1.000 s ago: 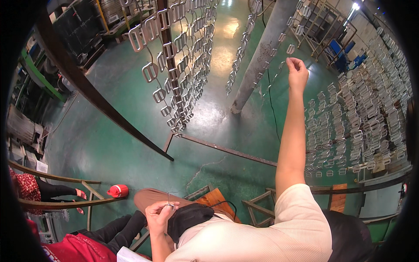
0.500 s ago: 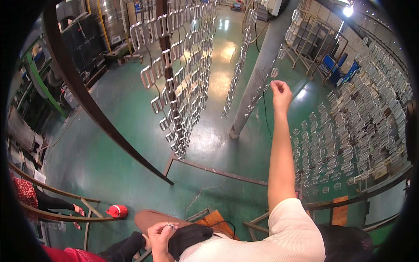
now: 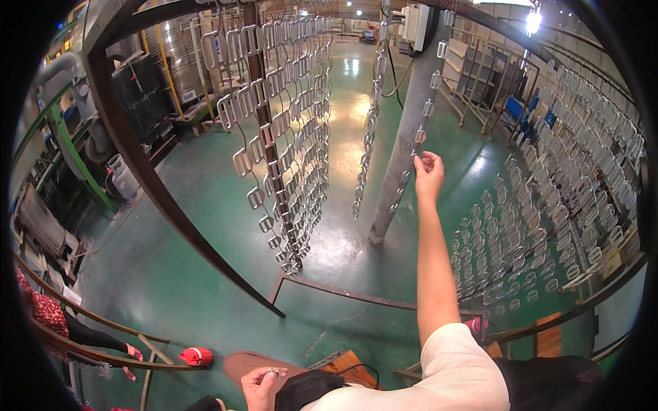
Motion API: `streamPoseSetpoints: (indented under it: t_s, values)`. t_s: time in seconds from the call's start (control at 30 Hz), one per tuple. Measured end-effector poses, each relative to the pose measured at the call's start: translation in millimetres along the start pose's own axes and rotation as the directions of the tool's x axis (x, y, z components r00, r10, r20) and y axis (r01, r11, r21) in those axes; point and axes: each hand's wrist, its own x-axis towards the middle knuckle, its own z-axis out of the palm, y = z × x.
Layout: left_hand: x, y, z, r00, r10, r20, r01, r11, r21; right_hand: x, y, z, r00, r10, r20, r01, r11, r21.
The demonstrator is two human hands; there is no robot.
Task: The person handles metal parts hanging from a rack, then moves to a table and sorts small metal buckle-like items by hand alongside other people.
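Observation:
My right arm reaches out and up, and my right hand (image 3: 428, 172) has its fingertips pinched together at a hanging strand of metal buckles. Just above those fingers hangs one silvery, slotted buckle (image 3: 420, 135); the strand runs on above and below it, in front of a grey column. What exactly sits between the fingertips is too small to tell. Low in the picture, near my lap, my left hand (image 3: 259, 388) is closed on a small shiny metal piece (image 3: 275, 370), its shape mostly covered by the fingers.
Dense hanging rows of buckles (image 3: 281, 130) are at centre left, with more (image 3: 548, 219) at right. A dark metal frame bar (image 3: 164, 185) curves past on the left. The grey column (image 3: 401, 147) stands ahead. A red container (image 3: 197, 356) and another person's legs (image 3: 96, 333) are lower left.
The whole view has tilted upward, so the scene sits lower in the picture. My right hand stays at the strand, slightly farther left; my left hand keeps its small metal piece.

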Motion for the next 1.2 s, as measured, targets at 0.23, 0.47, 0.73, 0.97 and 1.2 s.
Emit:
streamPoseSetpoints:
  t_s: [0.23,0.47,0.73,0.97,1.2]
  values:
    - [-12.3,-22.0,-9.2,0.989,0.148,0.005,-0.146,0.983,-0.108,-134.4,6.5,-7.4,0.974,0.224,0.044,-0.227,0.971,0.075]
    - [-49.7,-32.0,-17.9,0.958,0.12,-0.26,-0.209,0.914,-0.348,-364.3,-52.6,-34.3,0.168,0.187,0.968,-0.488,0.869,-0.083]
    - [-95.2,-27.0,-50.3,0.688,0.156,-0.709,-0.461,0.849,-0.26,-418.0,-250.3,-30.2,-0.62,-0.56,0.549,-0.758,0.609,-0.234]
    - [-151.6,-28.1,-55.2,0.454,0.138,-0.88,-0.559,0.813,-0.161,-474.1,-305.7,-46.9,-0.803,-0.572,0.168,-0.587,0.71,-0.388]
    - [-208.7,-63.2,-22.1,0.305,0.061,-0.95,-0.739,0.645,-0.196,-537.2,-315.5,-95.1,-0.692,-0.664,-0.284,-0.563,0.742,-0.363]
